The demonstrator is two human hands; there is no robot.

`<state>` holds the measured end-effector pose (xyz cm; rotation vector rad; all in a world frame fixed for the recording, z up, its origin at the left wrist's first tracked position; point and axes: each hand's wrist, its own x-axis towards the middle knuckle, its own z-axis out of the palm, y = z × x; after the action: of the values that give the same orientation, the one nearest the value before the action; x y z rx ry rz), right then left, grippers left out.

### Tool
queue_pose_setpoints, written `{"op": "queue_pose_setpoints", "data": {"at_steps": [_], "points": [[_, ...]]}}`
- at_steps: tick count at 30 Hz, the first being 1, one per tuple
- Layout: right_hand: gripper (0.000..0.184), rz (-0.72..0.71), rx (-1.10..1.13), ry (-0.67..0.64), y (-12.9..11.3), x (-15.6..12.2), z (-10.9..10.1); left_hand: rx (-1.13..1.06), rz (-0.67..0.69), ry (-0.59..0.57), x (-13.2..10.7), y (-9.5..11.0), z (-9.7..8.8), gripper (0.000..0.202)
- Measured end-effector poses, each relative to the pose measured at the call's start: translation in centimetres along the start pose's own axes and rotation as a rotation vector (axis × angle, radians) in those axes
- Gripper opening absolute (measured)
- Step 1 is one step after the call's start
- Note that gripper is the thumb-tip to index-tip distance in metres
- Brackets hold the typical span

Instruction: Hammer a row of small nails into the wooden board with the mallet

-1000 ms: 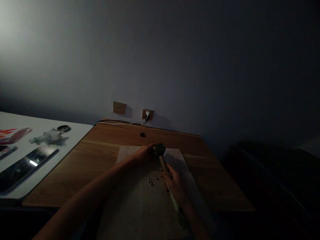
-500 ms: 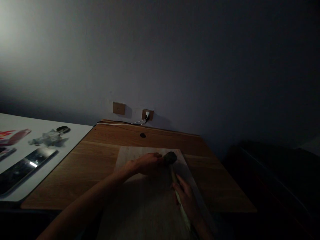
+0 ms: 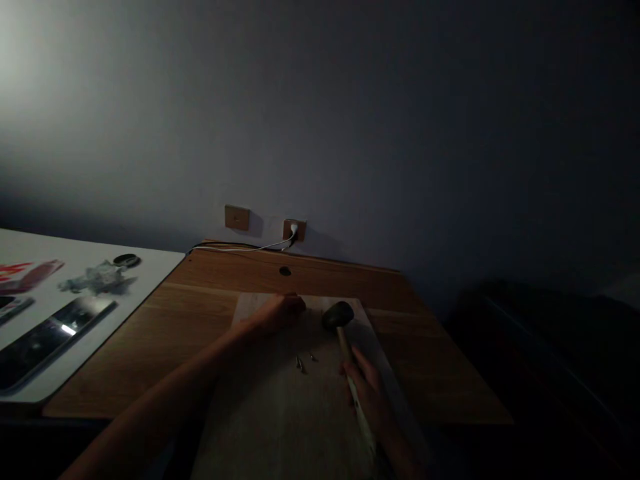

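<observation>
My right hand is wrapped round the pale handle of a rubber mallet. Its dark head is over the far right part of a light wooden board. My left hand is at the board's far edge, left of the mallet head, with its fingers curled together. Whether anything is inside them is hidden in the dimness. Several small metal screws or nails lie loose on the board between my hands. Something thin and small shows beside the mallet head, too dim to name.
The board lies on a brown wooden table against the wall. A white surface on the left bears a dark glossy device, crumpled plastic and a black roll. A white cable runs to a wall socket.
My left hand has moved left, away from the mallet head, and the loose screws or nails have come into view. The mallet head has shifted slightly left in my right hand.
</observation>
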<state>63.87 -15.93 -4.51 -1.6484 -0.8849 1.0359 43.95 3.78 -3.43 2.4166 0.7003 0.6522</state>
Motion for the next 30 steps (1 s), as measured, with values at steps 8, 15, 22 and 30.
{"op": "queue_pose_setpoints", "data": {"at_steps": [8,15,22,30], "points": [[0.058,0.004,0.028,0.002,-0.1,0.0,0.1,0.029,-0.130,0.059,-0.1,-0.4,0.7,0.023],[0.057,-0.016,0.007,-0.017,0.0,0.0,0.0,0.025,-0.107,0.042,-0.4,-0.9,0.6,0.023],[0.066,-0.109,-0.058,-0.092,-1.1,0.5,1.7,0.016,-0.118,0.079,-0.4,-1.7,1.1,0.023],[0.062,-0.184,-0.118,-0.174,-3.0,1.6,4.5,-0.043,-0.123,0.103,-0.2,-3.0,1.6,0.046]]}}
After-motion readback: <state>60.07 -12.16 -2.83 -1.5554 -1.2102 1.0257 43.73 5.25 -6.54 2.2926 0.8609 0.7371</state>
